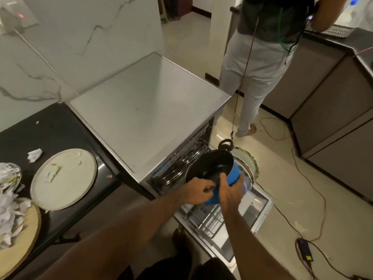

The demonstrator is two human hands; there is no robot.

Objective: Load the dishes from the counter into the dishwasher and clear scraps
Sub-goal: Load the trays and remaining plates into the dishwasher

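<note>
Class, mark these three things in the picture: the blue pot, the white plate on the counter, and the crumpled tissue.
Pot [210,164]: head view, its dark inside.
Plate [74,184]: head view, bare patch near the middle.
Tissue [34,155]: head view, its middle.

We log: upper rack [186,157] packed with steel dishes. Blue pot [232,175] and upright plate [247,161] fill the far end of the lower rack [210,221]; its near tines are free.

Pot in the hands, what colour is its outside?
The pot is blue outside, black inside; head view.
</note>
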